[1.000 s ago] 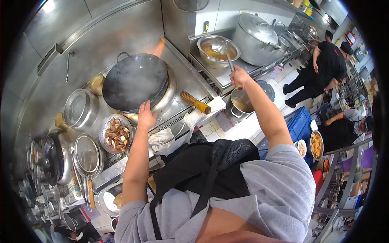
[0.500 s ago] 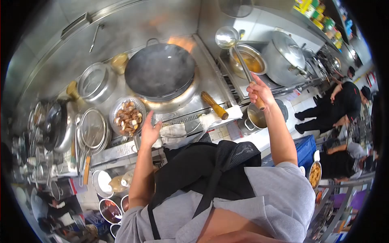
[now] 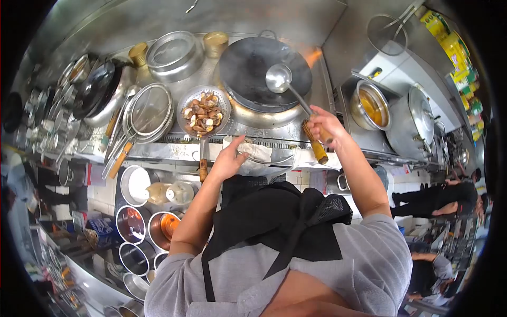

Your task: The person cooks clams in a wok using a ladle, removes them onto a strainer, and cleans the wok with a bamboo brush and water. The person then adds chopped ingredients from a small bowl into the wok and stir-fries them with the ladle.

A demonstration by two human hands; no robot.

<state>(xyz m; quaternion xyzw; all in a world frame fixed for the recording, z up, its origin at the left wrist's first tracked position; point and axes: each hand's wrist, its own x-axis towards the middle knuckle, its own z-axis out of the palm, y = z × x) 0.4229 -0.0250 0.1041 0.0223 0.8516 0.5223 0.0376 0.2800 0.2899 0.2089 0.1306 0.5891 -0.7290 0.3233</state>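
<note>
My right hand (image 3: 326,127) grips the wooden handle of a metal ladle (image 3: 279,78), whose bowl hangs over the dark wok (image 3: 243,66). Flame shows at the wok's right rim. Fingers apart and holding nothing, my left hand (image 3: 230,158) hovers by the stove's front edge, near a white cloth (image 3: 253,151). Just behind it, a perforated strainer (image 3: 181,119) holds clams (image 3: 203,113), its wooden handle (image 3: 203,170) pointing towards me. A bamboo brush (image 3: 319,150) lies beneath my right hand.
Mesh strainers (image 3: 150,111) and a lidded metal pot (image 3: 174,58) stand on the left. Right of the wok are a steel bowl of yellowish liquid (image 3: 387,120) and a large lidded pot (image 3: 404,124). Sauce containers (image 3: 131,224) sit low left. Other people (image 3: 449,198) stand far right.
The view has turned to the right. The ladle has moved from the steel bowl to over the wok. My left hand has drawn back from the wok's edge to the stove's front.
</note>
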